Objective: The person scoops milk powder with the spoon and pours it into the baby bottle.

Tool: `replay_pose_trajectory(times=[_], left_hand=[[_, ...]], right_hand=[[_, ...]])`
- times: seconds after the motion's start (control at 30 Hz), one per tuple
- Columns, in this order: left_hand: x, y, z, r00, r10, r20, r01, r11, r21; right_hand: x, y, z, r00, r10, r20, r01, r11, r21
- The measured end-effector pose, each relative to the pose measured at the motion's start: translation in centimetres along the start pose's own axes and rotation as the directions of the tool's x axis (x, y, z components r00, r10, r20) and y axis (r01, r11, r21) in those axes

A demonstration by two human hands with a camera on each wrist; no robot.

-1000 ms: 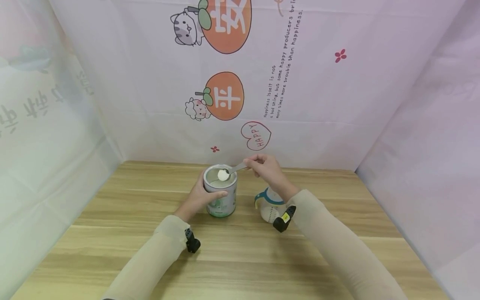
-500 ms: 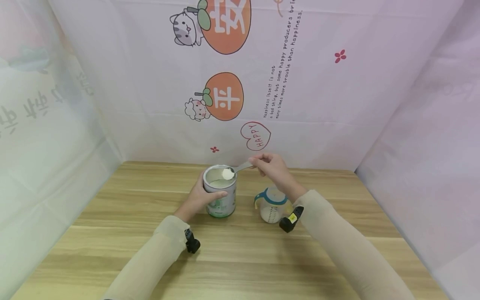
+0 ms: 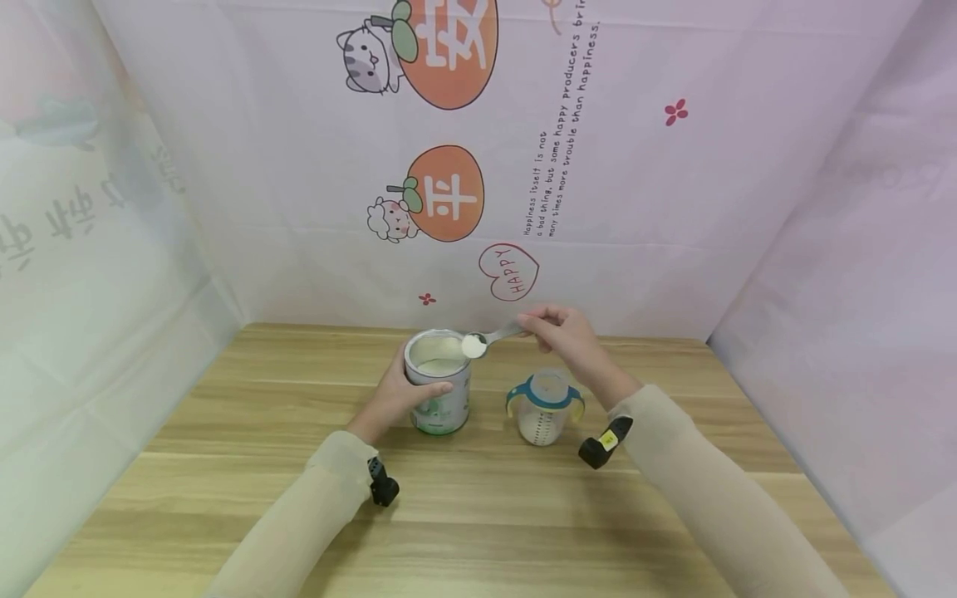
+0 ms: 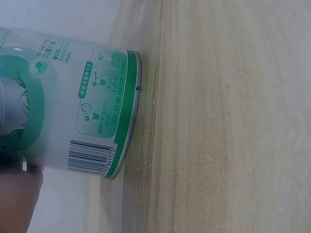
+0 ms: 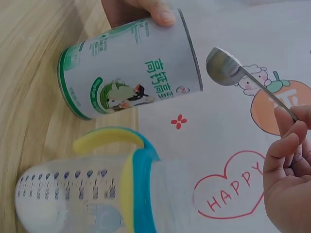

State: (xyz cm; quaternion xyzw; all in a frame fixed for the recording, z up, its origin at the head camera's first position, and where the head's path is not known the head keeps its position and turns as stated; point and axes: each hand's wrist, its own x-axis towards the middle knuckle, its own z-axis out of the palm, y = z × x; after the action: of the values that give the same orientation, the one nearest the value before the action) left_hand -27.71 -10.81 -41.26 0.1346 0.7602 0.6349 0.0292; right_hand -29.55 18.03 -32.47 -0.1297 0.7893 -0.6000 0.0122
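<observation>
My left hand (image 3: 404, 390) grips the side of an open milk powder can (image 3: 446, 403), white with green print, standing on the table. Pale powder shows inside it. My right hand (image 3: 564, 336) pinches the handle of a metal measuring spoon (image 5: 224, 68), whose round bowl is heaped with white powder and hangs just above the can's right rim. Below that hand stands a clear baby bottle (image 3: 542, 419) with a blue collar and two yellow handles. Its top is uncapped, and some white powder lies at its bottom in the right wrist view.
The wooden table (image 3: 463, 523) reaches back to a printed cloth wall (image 3: 598, 274) close behind the can. Cloth also hangs along the left and right sides. A small black camera is strapped to each wrist.
My right hand has moved to the right with the measuring spoon, carrying the powder from over the can's mouth to its right rim. More of the bottle shows. My left hand holds still.
</observation>
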Motion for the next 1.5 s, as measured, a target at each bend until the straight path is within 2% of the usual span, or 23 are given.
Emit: replay_pose_trajectory(times=[0.13,0.47,0.7,1.17,1.5], left_hand=[[-0.5,0.8,0.0,1.0,-0.003,0.006,0.003,1.0,-0.004],[-0.4,0.9,-0.2,1.0,-0.011,-0.001,0.011,1.0,0.017],[1.3,-2.7,-0.3,0.999,0.016,-0.034,-0.016,1.0,0.016],[1.2,-2.7,-0.2,0.999,0.015,-0.041,-0.014,0.999,0.03],[1.3,-2.8,-0.2,0.999,0.015,-0.038,-0.014,1.0,0.028]], right_hand=[[-0.3,0.4,-0.7,1.0,0.023,-0.01,-0.023,1.0,-0.001],[-1.1,1.4,-2.9,0.998,0.051,-0.036,-0.052,0.999,-0.016],[-2.3,2.2,-4.3,0.996,0.06,-0.066,-0.062,0.997,-0.043],[-4.4,3.6,-6.8,0.993,0.053,-0.102,-0.053,0.999,0.007],[-5.3,4.0,-7.6,0.992,0.032,-0.123,-0.032,0.999,0.004]])
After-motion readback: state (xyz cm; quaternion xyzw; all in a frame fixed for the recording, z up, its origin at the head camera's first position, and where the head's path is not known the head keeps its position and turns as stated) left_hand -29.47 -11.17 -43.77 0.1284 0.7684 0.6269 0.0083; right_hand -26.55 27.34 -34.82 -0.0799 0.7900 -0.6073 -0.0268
